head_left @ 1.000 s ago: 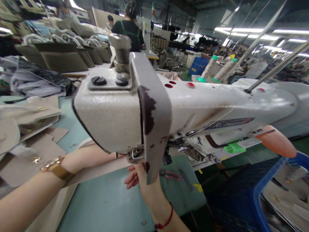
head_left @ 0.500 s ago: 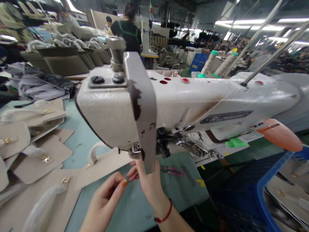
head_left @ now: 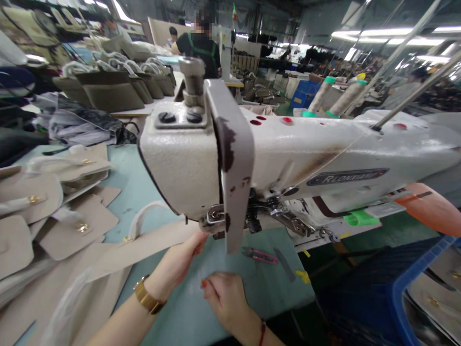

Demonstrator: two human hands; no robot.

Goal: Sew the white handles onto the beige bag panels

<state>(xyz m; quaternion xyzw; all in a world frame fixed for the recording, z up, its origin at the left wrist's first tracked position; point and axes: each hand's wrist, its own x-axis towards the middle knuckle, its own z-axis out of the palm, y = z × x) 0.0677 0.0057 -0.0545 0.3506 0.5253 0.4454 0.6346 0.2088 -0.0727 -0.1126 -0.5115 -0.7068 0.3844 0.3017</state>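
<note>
Left of centre, a flat beige leather-like panel (head_left: 154, 244) reaches beneath a white metal sewing machine head (head_left: 180, 168). The left hand (head_left: 184, 253) meets it there, grip hidden; lower centre, the right hand (head_left: 228, 300) curls, contents unclear. An accidental start could catch fingers.

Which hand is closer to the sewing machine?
Left. The left hand is just below the front end of the sewing machine; the right hand is lower in the picture, over the table, apart from it.
</note>
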